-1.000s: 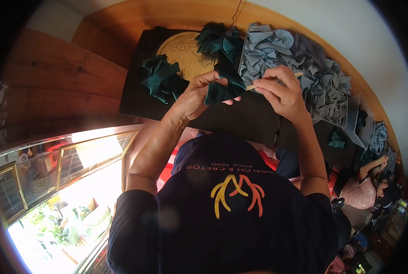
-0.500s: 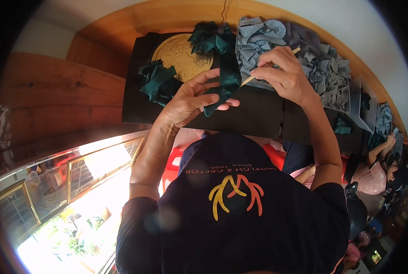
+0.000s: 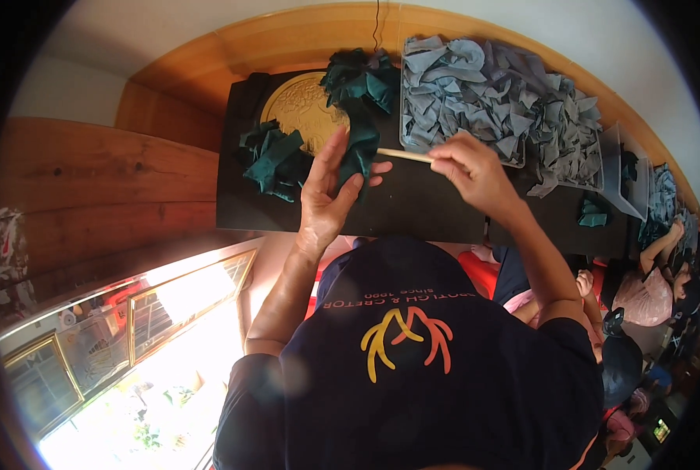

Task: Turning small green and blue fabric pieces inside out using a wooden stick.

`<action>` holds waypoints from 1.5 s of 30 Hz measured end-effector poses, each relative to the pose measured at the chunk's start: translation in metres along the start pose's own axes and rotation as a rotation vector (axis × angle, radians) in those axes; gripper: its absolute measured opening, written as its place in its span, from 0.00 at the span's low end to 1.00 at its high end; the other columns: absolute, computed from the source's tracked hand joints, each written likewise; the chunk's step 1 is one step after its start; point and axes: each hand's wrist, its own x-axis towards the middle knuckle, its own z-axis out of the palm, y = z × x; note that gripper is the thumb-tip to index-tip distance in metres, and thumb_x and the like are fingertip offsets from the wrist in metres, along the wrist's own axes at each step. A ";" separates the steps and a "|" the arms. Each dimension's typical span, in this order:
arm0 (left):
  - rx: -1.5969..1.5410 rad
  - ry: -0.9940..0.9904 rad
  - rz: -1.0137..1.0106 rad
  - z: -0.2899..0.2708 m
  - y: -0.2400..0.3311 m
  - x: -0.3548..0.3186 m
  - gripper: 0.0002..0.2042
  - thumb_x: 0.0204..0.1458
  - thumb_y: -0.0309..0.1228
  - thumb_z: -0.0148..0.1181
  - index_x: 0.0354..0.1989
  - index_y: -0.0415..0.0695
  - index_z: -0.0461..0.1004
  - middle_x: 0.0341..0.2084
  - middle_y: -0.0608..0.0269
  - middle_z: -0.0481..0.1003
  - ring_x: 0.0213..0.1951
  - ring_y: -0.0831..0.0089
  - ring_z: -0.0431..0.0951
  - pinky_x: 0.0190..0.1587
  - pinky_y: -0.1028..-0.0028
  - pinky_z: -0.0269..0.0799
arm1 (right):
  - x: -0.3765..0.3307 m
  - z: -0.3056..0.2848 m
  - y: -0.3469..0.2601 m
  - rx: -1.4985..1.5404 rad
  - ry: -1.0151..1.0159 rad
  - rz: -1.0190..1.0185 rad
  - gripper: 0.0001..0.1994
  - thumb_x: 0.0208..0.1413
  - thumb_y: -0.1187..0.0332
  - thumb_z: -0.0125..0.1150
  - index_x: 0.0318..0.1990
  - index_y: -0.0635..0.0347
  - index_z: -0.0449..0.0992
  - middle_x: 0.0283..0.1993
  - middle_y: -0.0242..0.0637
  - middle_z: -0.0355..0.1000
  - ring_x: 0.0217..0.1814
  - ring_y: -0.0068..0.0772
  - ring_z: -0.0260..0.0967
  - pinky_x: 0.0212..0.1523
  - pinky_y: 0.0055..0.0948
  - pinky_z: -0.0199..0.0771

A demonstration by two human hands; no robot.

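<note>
My left hand (image 3: 325,194) holds a dark green piece of shiny cloth (image 3: 361,143), its thumb pressing the lower end against the fingers. The upper end of that cloth reaches up to a bunch of the same green cloth (image 3: 363,77), and I cannot tell whether the two are joined. In my right hand (image 3: 479,174) is a thin pale wooden stick (image 3: 405,155), gripped at its right end. The stick lies almost level, and its left tip meets the edge of the green cloth.
Behind my left hand, a round gold embossed plate (image 3: 301,108) lies on the dark table (image 3: 436,205), beside more green cloth (image 3: 273,163). Bins of grey cloth pieces (image 3: 466,98) stand at the back right. Farther right are a clear bin (image 3: 636,188), a green scrap (image 3: 593,214) and other people.
My right hand has come down, and the stick has swung from a steep slant to nearly level. My left hand has turned more upright, still holding the green cloth.
</note>
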 end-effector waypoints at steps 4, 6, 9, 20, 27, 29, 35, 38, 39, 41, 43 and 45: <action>0.025 0.046 0.102 0.000 -0.011 0.002 0.31 0.55 0.10 0.41 0.68 0.44 0.49 0.66 0.46 0.52 0.52 0.54 0.75 0.51 0.67 0.74 | -0.017 0.020 -0.003 0.326 -0.074 0.318 0.06 0.56 0.74 0.60 0.40 0.64 0.76 0.32 0.32 0.69 0.25 0.18 0.67 0.25 0.20 0.64; 0.028 0.030 0.119 -0.002 -0.014 0.001 0.31 0.56 0.11 0.41 0.68 0.45 0.49 0.67 0.47 0.51 0.52 0.54 0.74 0.52 0.67 0.74 | -0.016 0.017 -0.011 0.369 -0.091 0.375 0.06 0.58 0.73 0.59 0.40 0.65 0.76 0.31 0.30 0.68 0.22 0.13 0.63 0.23 0.18 0.61; 0.009 0.026 0.118 -0.004 -0.016 0.003 0.30 0.56 0.11 0.41 0.68 0.45 0.49 0.67 0.47 0.51 0.53 0.55 0.74 0.52 0.67 0.73 | -0.015 0.009 -0.001 0.395 -0.138 0.448 0.07 0.58 0.71 0.58 0.42 0.64 0.76 0.29 0.28 0.68 0.22 0.13 0.62 0.23 0.17 0.60; 0.765 -0.140 0.389 0.007 -0.031 0.007 0.26 0.42 0.06 0.48 0.52 0.36 0.71 0.56 0.47 0.68 0.54 0.54 0.73 0.54 0.67 0.72 | -0.001 0.031 0.001 0.896 -0.160 0.660 0.11 0.62 0.67 0.55 0.47 0.65 0.72 0.28 0.26 0.64 0.23 0.12 0.58 0.18 0.15 0.55; 0.224 -0.309 -0.037 -0.019 -0.021 0.003 0.06 0.51 0.20 0.57 0.36 0.39 0.78 0.55 0.52 0.70 0.57 0.61 0.70 0.59 0.67 0.64 | -0.001 0.041 -0.004 0.681 0.022 0.436 0.10 0.60 0.70 0.57 0.46 0.66 0.71 0.27 0.27 0.64 0.20 0.12 0.57 0.19 0.15 0.55; 0.380 -0.367 -0.094 -0.052 -0.017 0.019 0.08 0.53 0.26 0.59 0.41 0.41 0.76 0.56 0.52 0.69 0.60 0.61 0.65 0.62 0.64 0.59 | -0.003 0.039 -0.004 0.676 0.043 0.431 0.10 0.60 0.71 0.57 0.46 0.66 0.71 0.27 0.27 0.65 0.20 0.13 0.58 0.19 0.15 0.55; 0.219 0.016 0.003 -0.033 0.006 0.047 0.26 0.52 0.37 0.65 0.57 0.42 0.64 0.54 0.57 0.70 0.58 0.63 0.67 0.63 0.63 0.57 | 0.003 0.030 -0.012 0.642 0.034 0.355 0.10 0.59 0.71 0.59 0.46 0.65 0.72 0.27 0.27 0.67 0.21 0.12 0.60 0.19 0.15 0.58; -0.040 0.050 0.105 -0.020 0.008 0.058 0.28 0.52 0.34 0.66 0.60 0.43 0.63 0.49 0.62 0.71 0.54 0.69 0.70 0.57 0.69 0.64 | 0.004 0.028 -0.019 0.670 -0.038 0.398 0.10 0.59 0.71 0.59 0.46 0.65 0.73 0.25 0.26 0.66 0.21 0.12 0.59 0.19 0.15 0.58; -0.075 -0.003 0.047 -0.022 0.007 0.060 0.23 0.52 0.30 0.64 0.56 0.42 0.66 0.49 0.59 0.72 0.53 0.68 0.71 0.58 0.67 0.65 | 0.003 0.028 -0.019 0.677 -0.054 0.390 0.10 0.60 0.71 0.58 0.46 0.65 0.73 0.27 0.27 0.66 0.22 0.12 0.60 0.19 0.15 0.58; -0.114 -0.052 -0.010 -0.025 0.003 0.062 0.18 0.53 0.26 0.62 0.53 0.42 0.69 0.48 0.56 0.74 0.53 0.67 0.72 0.59 0.65 0.65 | 0.000 0.030 -0.019 0.680 -0.074 0.382 0.10 0.60 0.70 0.58 0.46 0.65 0.73 0.28 0.27 0.66 0.22 0.12 0.60 0.19 0.15 0.58; -0.141 0.037 0.068 -0.027 -0.003 0.060 0.11 0.53 0.23 0.61 0.45 0.42 0.74 0.40 0.61 0.77 0.46 0.72 0.76 0.54 0.69 0.69 | -0.002 0.034 -0.018 0.649 -0.008 0.301 0.09 0.59 0.73 0.58 0.45 0.66 0.73 0.32 0.29 0.66 0.23 0.13 0.60 0.21 0.14 0.59; -0.199 0.071 0.089 -0.027 -0.002 0.060 0.10 0.53 0.22 0.62 0.43 0.42 0.74 0.38 0.66 0.76 0.43 0.77 0.74 0.50 0.74 0.68 | -0.007 0.040 -0.013 0.661 0.039 0.256 0.09 0.59 0.74 0.57 0.45 0.67 0.73 0.35 0.30 0.66 0.24 0.13 0.61 0.22 0.14 0.60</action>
